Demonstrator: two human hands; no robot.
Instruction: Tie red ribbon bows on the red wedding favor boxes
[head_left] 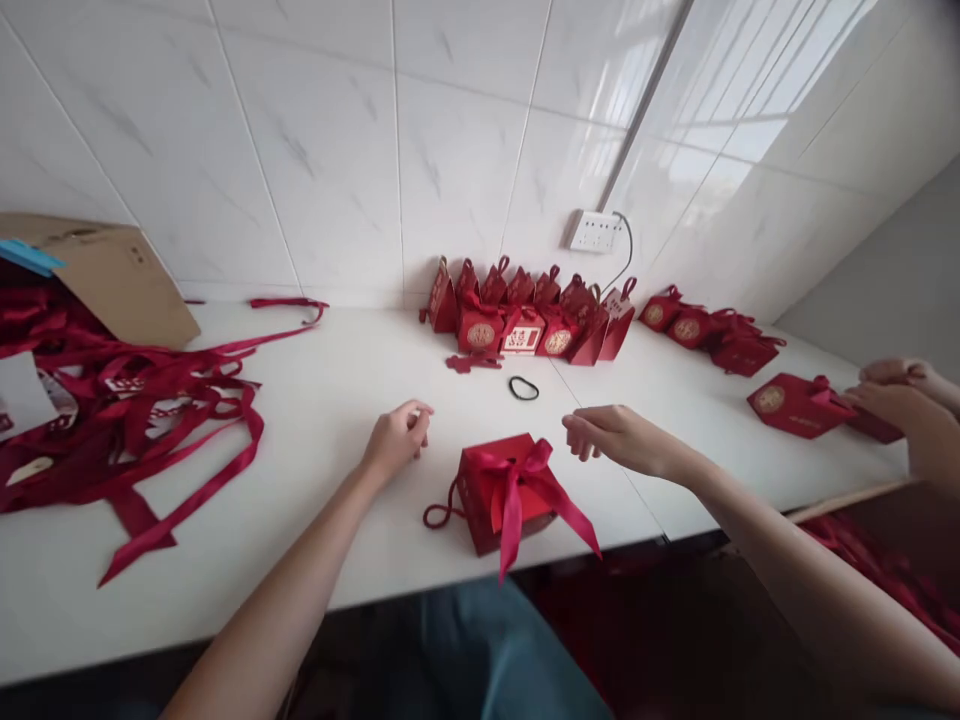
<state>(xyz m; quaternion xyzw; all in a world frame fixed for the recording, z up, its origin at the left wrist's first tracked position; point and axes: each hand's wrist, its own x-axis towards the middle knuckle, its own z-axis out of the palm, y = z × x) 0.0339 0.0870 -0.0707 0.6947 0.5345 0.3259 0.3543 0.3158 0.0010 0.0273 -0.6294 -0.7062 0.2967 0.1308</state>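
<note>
On the table in front of me lies a red gift box (480, 500) tilted on its side, with a satin ribbon bow (517, 470) tied on it and a cord loop (442, 513) sticking out on the left. To the upper left of the box, my left hand (396, 440) hovers with loosely curled fingers and nothing visible in them. My right hand (616, 438) is held to the box's upper right, fingers bent and slightly apart, also with nothing visible in it. Neither hand touches the box. Beyond it is a small black band (523, 388).
Several red boxes (517, 330) stand near the tiled wall below a power strip (596, 232). More boxes (690, 326) are at the right, where another person's hands (896, 390) hold a box. Tangled red ribbons (172, 410) and a cardboard box (142, 290) occupy the left.
</note>
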